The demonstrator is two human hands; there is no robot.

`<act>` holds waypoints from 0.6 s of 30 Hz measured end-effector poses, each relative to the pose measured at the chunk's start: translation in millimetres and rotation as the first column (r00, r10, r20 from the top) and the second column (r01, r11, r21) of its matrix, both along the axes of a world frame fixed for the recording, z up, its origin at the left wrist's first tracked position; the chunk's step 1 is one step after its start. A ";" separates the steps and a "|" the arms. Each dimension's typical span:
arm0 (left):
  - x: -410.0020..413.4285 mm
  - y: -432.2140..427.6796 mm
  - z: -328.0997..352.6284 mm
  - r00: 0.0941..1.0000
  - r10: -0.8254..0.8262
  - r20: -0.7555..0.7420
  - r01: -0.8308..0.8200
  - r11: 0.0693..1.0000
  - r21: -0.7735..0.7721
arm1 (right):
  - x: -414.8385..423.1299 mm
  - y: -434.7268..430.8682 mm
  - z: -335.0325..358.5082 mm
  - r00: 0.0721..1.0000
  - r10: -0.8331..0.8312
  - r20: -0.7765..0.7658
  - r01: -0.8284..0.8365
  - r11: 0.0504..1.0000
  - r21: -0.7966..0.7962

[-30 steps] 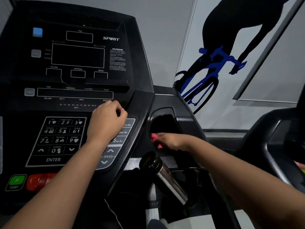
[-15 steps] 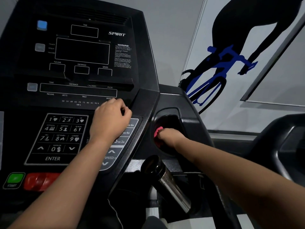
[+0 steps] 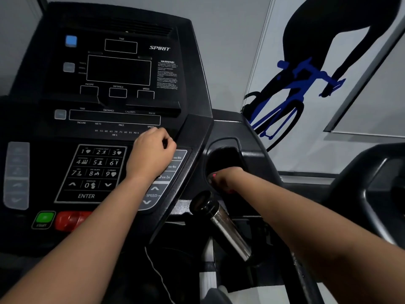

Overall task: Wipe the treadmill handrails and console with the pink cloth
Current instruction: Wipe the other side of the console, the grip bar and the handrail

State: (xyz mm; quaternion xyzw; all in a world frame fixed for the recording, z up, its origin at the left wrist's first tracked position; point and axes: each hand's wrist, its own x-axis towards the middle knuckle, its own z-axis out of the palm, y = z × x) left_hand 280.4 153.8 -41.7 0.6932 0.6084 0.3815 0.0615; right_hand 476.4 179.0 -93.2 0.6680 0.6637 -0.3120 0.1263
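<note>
Right hand wipes inside the cup holder, at middle right of the frame.
The right hand (image 3: 225, 178) grips the cloth (image 3: 213, 176); only a small pink bit shows, so its direction is unclear. The left hand (image 3: 151, 156) rests curled, holding nothing, on the console (image 3: 122, 119).

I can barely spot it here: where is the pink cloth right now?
In the head view, the pink cloth is under the right hand, low in the cup holder recess right of the console keypad, just above the metal handrail grip.
</note>
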 end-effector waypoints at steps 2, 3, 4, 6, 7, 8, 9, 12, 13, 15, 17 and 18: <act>0.7 -1.2 0.6 1.000 0.001 -0.004 -0.001 1.000 0.003 | 2.4 -4.0 -1.6 0.996 0.025 -0.087 -0.031 0.996 -0.078; 1.1 -1.7 0.8 1.000 0.001 -0.009 -0.001 1.000 0.006 | 5.9 -7.5 1.0 0.992 0.014 -0.123 -0.021 0.998 -0.059; 1.4 -2.0 0.7 1.000 -0.001 -0.014 0.001 1.000 0.009 | 7.7 -16.0 9.6 0.991 0.020 -0.129 -0.022 1.000 -0.016; 1.0 -2.3 0.5 1.000 -0.003 -0.017 0.003 1.000 0.017 | 15.0 -33.0 22.4 0.993 0.077 -0.091 -0.062 0.985 0.161; 0.5 -2.1 0.3 1.000 -0.003 -0.015 0.004 1.000 0.020 | 19.9 -42.5 25.8 0.991 0.098 -0.087 -0.074 0.968 0.241; 0.5 -2.0 0.3 1.000 -0.003 -0.014 0.003 1.000 0.024 | 25.6 -50.6 24.7 0.989 0.138 -0.055 -0.112 0.937 0.332; 0.4 -1.6 0.2 1.000 -0.003 -0.015 0.003 1.000 0.025 | 31.0 -58.3 23.1 0.977 0.209 0.036 -0.203 0.874 0.441; 0.4 -1.4 -0.4 1.000 -0.005 -0.027 0.006 0.999 0.035 | 56.5 -64.3 10.0 0.935 0.288 0.207 -0.353 0.709 0.611; 0.7 -1.1 -0.6 0.999 -0.006 -0.031 0.007 0.999 0.041 | 67.6 -60.8 8.8 0.939 0.284 0.194 -0.341 0.693 0.635; 0.6 -0.1 -0.6 0.999 -0.002 -0.042 0.004 0.999 0.050 | 87.4 -50.3 6.1 0.956 0.251 0.150 -0.281 0.646 0.710; 1.4 1.9 -0.6 0.998 0.008 -0.057 -0.005 0.999 0.051 | 104.5 -34.0 1.1 0.981 0.160 0.105 -0.184 0.642 0.745; 1.8 2.1 -0.1 0.998 0.012 -0.061 -0.009 0.999 0.049 | 112.7 -23.9 -0.4 0.996 0.081 0.039 -0.082 0.629 0.773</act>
